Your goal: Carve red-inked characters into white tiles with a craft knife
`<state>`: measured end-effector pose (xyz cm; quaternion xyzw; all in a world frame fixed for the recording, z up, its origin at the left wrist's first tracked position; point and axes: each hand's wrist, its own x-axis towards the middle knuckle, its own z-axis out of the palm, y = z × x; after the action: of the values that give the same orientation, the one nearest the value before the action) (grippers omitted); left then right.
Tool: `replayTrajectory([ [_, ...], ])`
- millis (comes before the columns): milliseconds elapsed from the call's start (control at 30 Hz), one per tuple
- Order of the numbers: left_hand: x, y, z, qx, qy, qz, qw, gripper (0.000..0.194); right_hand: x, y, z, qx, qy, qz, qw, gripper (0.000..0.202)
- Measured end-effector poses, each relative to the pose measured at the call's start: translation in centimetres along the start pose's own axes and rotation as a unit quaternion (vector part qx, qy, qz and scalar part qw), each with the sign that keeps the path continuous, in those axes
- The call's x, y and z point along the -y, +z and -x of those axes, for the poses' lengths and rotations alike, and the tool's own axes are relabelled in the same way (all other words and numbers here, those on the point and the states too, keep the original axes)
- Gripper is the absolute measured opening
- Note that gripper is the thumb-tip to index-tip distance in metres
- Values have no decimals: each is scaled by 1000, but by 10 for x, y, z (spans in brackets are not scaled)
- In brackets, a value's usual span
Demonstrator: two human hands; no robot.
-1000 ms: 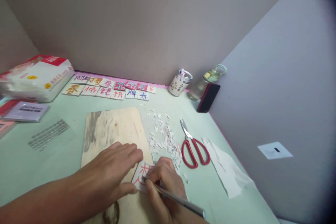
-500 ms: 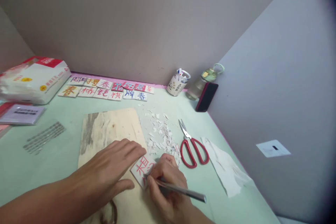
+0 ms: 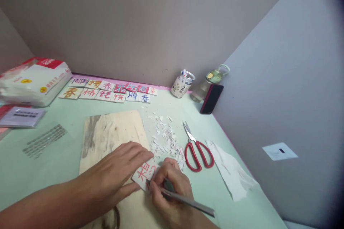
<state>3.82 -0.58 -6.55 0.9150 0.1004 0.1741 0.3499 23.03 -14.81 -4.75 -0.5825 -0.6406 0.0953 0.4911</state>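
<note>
A white square tile [image 3: 142,176] with a red handwritten character lies tilted at the lower right part of a wooden board [image 3: 107,132]. My left hand [image 3: 118,171] steadies it, fingers at its upper corner and thumb against its lower left edge. In my right hand [image 3: 173,186] is a slim grey craft knife [image 3: 193,204], pinched like a pen. Its tip is close to the lower right of the tile, where fingers partly hide it. White shavings [image 3: 166,139] are scattered beyond the right hand, with red-handled scissors [image 3: 200,154] to the right of them.
Two rows of character tiles [image 3: 104,94] sit along the back. A tissue pack [image 3: 40,82] and booklet [image 3: 24,116] are at left, near a sticker sheet [image 3: 44,141]. A can [image 3: 180,87], bottle [image 3: 200,91] and phone [image 3: 212,99] stand back right. White tissue [image 3: 231,175] lies at right.
The tile has turned and moved slightly left. My left fingers have shifted along to its corner and the thumb now meets its edge. The knife's handle has swung lower.
</note>
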Motion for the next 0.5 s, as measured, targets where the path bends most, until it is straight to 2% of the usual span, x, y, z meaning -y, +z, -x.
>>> replayTrajectory([
  [133,-13,-8,3,9,-43,-32,999,89,0,0,-2,2,-18,2,1000,28],
  [333,-21,-16,3,45,-78,-12,996,89,2,-1,0,3,3,-1,1000,27],
  [500,-19,-18,-3,78,-99,2,992,68,2,-1,4,25,25,-4,999,24],
])
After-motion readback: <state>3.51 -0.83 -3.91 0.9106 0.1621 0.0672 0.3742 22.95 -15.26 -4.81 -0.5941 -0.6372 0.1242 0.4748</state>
